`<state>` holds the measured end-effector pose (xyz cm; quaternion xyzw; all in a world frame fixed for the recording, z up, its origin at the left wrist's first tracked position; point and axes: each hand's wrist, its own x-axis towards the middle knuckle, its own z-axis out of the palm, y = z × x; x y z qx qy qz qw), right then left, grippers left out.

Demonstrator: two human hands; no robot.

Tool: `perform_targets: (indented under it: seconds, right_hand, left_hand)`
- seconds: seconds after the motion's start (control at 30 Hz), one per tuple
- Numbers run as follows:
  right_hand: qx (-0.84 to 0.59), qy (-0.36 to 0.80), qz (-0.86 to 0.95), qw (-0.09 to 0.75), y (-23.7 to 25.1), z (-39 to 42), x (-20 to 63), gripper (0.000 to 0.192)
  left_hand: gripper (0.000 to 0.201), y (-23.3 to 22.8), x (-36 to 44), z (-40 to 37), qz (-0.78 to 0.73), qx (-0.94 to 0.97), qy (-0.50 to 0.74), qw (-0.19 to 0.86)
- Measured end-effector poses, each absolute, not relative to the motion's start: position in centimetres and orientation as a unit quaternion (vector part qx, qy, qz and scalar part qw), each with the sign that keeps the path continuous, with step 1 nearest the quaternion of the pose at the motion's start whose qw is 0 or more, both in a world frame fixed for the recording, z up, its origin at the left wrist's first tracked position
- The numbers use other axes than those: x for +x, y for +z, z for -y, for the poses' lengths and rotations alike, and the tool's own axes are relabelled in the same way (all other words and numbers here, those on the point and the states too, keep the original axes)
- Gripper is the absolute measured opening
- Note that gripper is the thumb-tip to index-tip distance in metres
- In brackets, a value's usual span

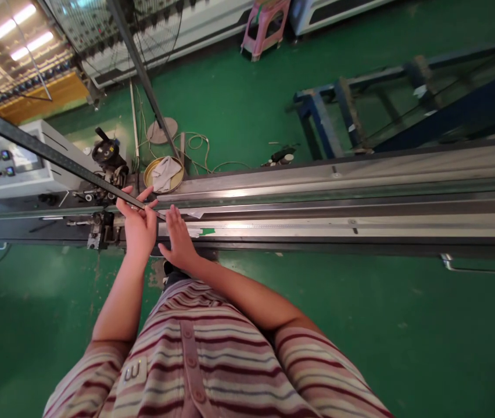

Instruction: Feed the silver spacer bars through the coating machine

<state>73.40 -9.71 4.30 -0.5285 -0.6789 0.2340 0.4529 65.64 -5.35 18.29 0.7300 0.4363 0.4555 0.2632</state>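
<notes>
Straddling a long, narrow, dark-grey bar [56, 154], the left hand [138, 229] has its fingers parted on either side of the bar's near end; how firmly they close on it cannot be told. Bar: slanting from the picture's left edge down to the left hand, above a long, silver-grey metal rail bed [395, 227].

Right hand [180, 241]: just beside the left, over the rail bed, fingers straight and close together, thumb set wide of them; contact with the metal cannot be told. Beside its fingers: a small, flat green tag [207, 231] on the rail bed.

Left of the hands: a dark metal clamp mechanism [97, 229], a black round handwheel [105, 152], and a pale, box-shaped control housing [25, 177] with buttons, partly behind the bar.

Beyond the hands: a shallow, round yellow tray [146, 177] holding a crumpled whitish cloth [165, 173]; behind it a flat, round grey disc [160, 132] on the green floor [230, 104], with a second dark upright bar [140, 69] passing in front.

Farther off: a pink plastic stool [266, 29], top centre; a blue metal frame [323, 125], right.
</notes>
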Motion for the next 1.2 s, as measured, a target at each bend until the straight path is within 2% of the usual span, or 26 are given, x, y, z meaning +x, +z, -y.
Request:
perform_targets:
  seconds: [0.1,0.17,0.3,0.37,0.6,0.8,0.97,1.07,1.2]
  right_hand:
    - [-0.531,0.222,0.702,0.419,4.3,10.9,73.2,0.101]
    - [-0.531,0.218,0.705,0.416,3.8,11.4,73.5,0.093]
    - [-0.507,0.204,0.663,0.512,4.2,10.2,75.1,0.066]
    - [-0.485,0.203,0.649,0.550,5.1,8.5,75.8,0.059]
    - [-0.499,0.220,0.652,0.527,4.8,4.7,76.3,0.048]
    - [-0.484,0.218,0.631,0.566,5.6,5.1,76.4,0.050]
    - [-0.520,0.216,0.647,0.515,5.0,5.4,76.8,0.041]
    - [-0.539,0.210,0.637,0.509,4.7,5.7,76.9,0.046]
    - [-0.496,0.192,0.645,0.548,6.1,5.3,76.6,0.052]
  left_hand:
    - [0.046,18.3,65.6,5.4,-0.444,0.728,0.454,0.261]
    - [0.046,18.3,65.6,5.4,-0.447,0.726,0.452,0.264]
    - [0.045,18.3,65.6,5.5,-0.440,0.727,0.455,0.265]
    - [0.046,18.2,65.6,5.5,-0.437,0.729,0.457,0.264]
    - [0.046,18.3,65.6,5.6,-0.441,0.727,0.453,0.268]
    - [0.045,18.4,65.6,5.8,-0.445,0.725,0.456,0.261]
    - [0.045,18.2,65.5,5.8,-0.449,0.721,0.456,0.267]
    - [0.045,18.2,65.5,5.8,-0.450,0.721,0.454,0.268]
    - [0.046,18.4,65.6,5.9,-0.446,0.724,0.455,0.264]
